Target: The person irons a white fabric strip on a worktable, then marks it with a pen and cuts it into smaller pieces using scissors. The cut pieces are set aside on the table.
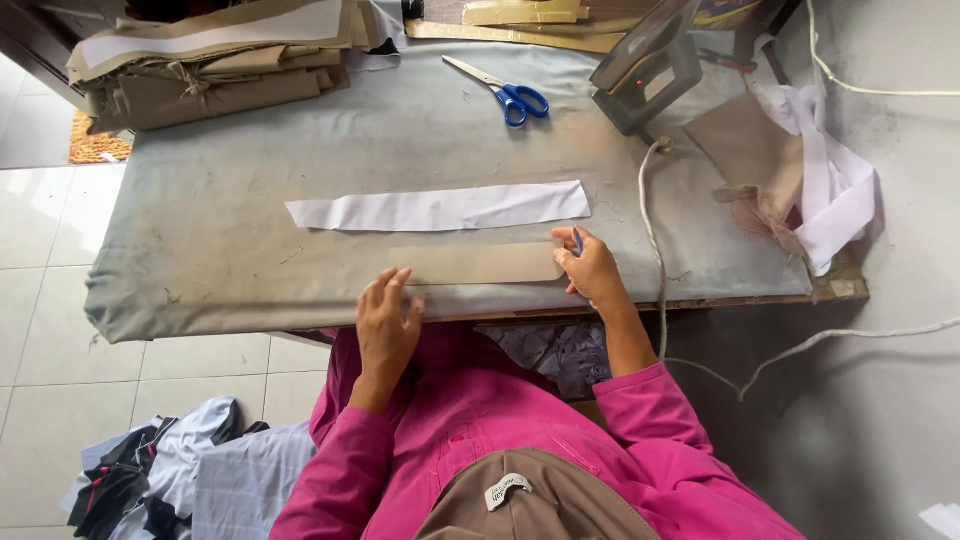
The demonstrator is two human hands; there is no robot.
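While the left hand (388, 320) is pressing the tan strip (478, 264) flat, the right hand (590, 268) is pinching a pen (577, 240) at its end; white strip (440, 208) lying untouched.

Left hand (388, 320) flat, fingers spread, right hand (590, 268) pinched, both arms forward in pink sleeves

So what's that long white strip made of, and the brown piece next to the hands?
The long white strip looks like thin, matte fabric or interfacing: it lies limp and flat, with unevenly cut ends. The tan rounded-end strip under the left hand and right hand seems to be stiff card or fabric; its edges are crisp, but I can't tell which.
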